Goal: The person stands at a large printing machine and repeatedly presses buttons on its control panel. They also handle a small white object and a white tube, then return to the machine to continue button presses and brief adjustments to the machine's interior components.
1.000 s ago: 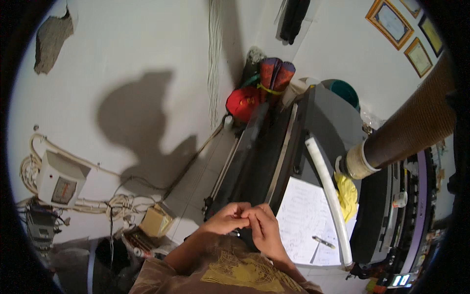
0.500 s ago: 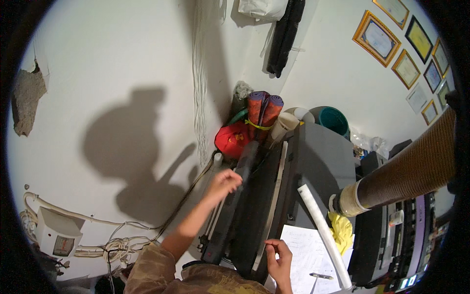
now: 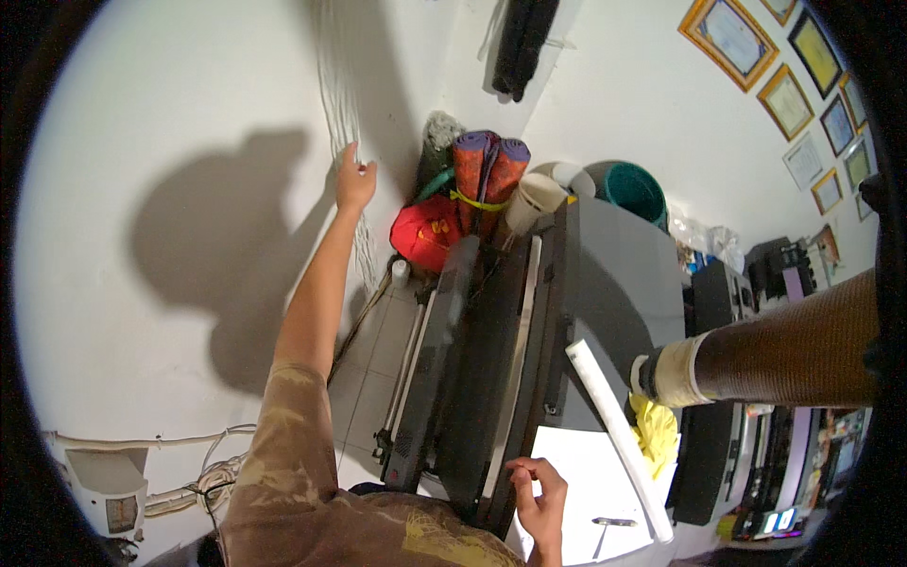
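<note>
Cables hang bundled low on the wall at far left, beside a pale box with a gauge. Right of them, the left hand, its arm stretched forward, is raised at the long white cords hanging down the wall; whether its fingers have closed on any strand cannot be told. Next come a red bundle and two rolled orange-and-purple mats. A long dark grey machine extends back toward them. At its near end, the right hand is half-curled, thumb and forefinger a little apart, just beside white paper bearing a pen. A white tube slants across the paper, near a yellow cloth; farther right is a thick brown roll.
</note>
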A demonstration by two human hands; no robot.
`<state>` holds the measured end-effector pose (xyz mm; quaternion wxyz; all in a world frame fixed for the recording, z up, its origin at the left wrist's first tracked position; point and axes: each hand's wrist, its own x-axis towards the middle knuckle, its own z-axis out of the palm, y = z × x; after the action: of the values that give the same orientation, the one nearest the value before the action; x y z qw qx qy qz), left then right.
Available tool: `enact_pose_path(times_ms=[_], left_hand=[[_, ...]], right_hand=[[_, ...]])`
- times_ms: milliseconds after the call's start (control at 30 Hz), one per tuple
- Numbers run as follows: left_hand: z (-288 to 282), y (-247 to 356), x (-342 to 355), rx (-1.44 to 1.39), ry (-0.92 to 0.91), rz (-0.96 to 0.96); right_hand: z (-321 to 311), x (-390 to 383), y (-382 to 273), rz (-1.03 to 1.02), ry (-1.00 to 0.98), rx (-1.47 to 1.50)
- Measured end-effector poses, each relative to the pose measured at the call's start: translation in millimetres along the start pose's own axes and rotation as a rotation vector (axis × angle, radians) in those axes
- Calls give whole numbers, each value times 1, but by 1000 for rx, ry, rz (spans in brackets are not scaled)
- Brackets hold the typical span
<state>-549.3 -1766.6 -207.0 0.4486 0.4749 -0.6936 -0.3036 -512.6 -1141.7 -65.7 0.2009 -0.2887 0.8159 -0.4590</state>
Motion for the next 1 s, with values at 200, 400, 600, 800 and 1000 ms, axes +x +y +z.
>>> enact_pose_path(times_ms=[200,400,600,800,1000], left_hand=[[13,-2,20,48,43,38],[14,4,37,-83,-95,-26],[-13,8,-40,-49,-37,278],[-78,-159,-286,6,-221,140],[-222,-268,-576,539,-1149,-358]], right_hand=[[-5,4,9,49,4,-8],[-8,8,14,19,-24,-46],[-13,4,13,2,-29,-53],[-10,-3,11,-34,-37,-15],[0,-17,11,-113,-221,6]])
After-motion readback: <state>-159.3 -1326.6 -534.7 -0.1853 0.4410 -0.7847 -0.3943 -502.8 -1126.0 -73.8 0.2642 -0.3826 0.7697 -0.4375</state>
